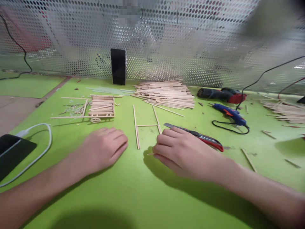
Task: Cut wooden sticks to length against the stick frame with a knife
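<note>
My right hand (183,152) is closed just above the green table, with the pale tip of a short wooden stick (150,154) sticking out between thumb and fingers. Its knuckles hide the lower right end of an H-shaped frame of thin wooden sticks (147,125), which lies flat. A utility knife (209,140), blade out, lies just behind this hand. My left hand (106,148) rests on the table left of the frame, fingers curled in and nothing showing in them. Beyond it stands a small cart made of sticks (102,106), with a round wheel and two long shafts.
A pile of sticks (166,93) lies at the back, before a perforated metal screen (157,41) with a phone (118,67) leaning on it. To the right are a blue glue gun (230,114) and a black-red tool (221,94). A cabled black device (16,152) sits left.
</note>
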A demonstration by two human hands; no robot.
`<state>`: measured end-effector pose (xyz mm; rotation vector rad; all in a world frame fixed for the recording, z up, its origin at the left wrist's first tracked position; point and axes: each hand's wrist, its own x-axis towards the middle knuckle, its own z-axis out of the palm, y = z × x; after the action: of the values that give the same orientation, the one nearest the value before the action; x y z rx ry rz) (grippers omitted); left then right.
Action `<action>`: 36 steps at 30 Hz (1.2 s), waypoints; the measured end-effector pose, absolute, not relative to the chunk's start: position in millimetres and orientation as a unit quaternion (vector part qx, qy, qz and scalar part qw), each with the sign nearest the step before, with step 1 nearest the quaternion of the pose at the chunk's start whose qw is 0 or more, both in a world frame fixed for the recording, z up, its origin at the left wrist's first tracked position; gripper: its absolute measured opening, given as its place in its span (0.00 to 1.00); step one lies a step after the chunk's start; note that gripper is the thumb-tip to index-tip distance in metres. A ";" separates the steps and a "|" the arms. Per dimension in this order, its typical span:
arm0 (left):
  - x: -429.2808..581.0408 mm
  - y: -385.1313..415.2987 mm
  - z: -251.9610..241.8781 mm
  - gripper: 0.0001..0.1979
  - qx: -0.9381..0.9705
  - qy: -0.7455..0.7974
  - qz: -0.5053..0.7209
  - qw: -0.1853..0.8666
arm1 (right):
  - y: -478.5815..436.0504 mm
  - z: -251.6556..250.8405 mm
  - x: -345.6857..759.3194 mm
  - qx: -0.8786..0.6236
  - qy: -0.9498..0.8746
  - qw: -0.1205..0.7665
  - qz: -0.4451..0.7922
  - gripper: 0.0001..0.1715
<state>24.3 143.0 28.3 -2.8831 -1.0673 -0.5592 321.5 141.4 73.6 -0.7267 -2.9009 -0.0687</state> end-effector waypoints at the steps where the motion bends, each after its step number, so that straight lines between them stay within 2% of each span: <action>1: 27.6 140.5 30.0 0.15 -0.924 -0.336 -0.180 0.016 | 141.2 71.1 321.8 -0.234 -0.968 0.085 -0.015 0.15; 6: 11.7 151.4 50.8 0.19 -0.899 -0.386 -0.184 0.096 | 142.6 61.0 324.7 -0.212 -0.969 0.126 0.006 0.16; 10: -33.0 172.7 76.9 0.22 -0.796 -0.552 -0.080 0.235 | 146.0 59.4 325.5 -0.242 -0.960 0.143 -0.012 0.17; 11: -45.5 177.7 81.8 0.22 -0.769 -0.590 -0.039 0.241 | 146.7 59.3 325.5 -0.245 -0.959 0.143 -0.017 0.17; 14: -78.4 190.4 88.6 0.29 -0.712 -0.652 -0.047 0.257 | 147.9 57.7 326.0 -0.239 -0.960 0.141 -0.023 0.16; 17: -88.6 195.0 88.3 0.33 -0.705 -0.666 -0.023 0.243 | 148.5 55.0 327.5 -0.231 -0.962 0.139 -0.035 0.14; 20: -66.1 186.0 84.0 0.25 -0.737 -0.632 -0.061 0.233 | 149.1 52.5 328.6 -0.223 -0.964 0.141 -0.041 0.14; 23: -27.0 167.9 71.5 0.22 -0.840 -0.519 -0.095 0.125 | 149.1 49.0 328.6 -0.215 -0.966 0.142 -0.017 0.16; 25: -3.8 156.2 58.7 0.23 -0.886 -0.437 -0.134 0.080 | 149.0 45.5 328.3 -0.212 -0.967 0.141 0.003 0.17; 29: 22.1 143.7 33.9 0.28 -0.915 -0.385 -0.123 0.004 | 148.4 40.0 327.3 -0.217 -0.965 0.140 0.034 0.13; 32: 28.2 144.1 22.6 0.32 -0.928 -0.357 -0.101 -0.021 | 147.8 39.4 325.6 -0.226 -0.963 0.137 0.054 0.13; 36: 29.6 146.4 18.2 0.32 -0.938 -0.334 -0.085 -0.026 | 146.8 38.3 323.3 -0.219 -0.963 0.134 0.078 0.16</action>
<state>29.6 146.4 18.2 -2.9978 -1.0666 -0.2727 323.3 146.8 38.3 -0.6347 -2.7938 0.2252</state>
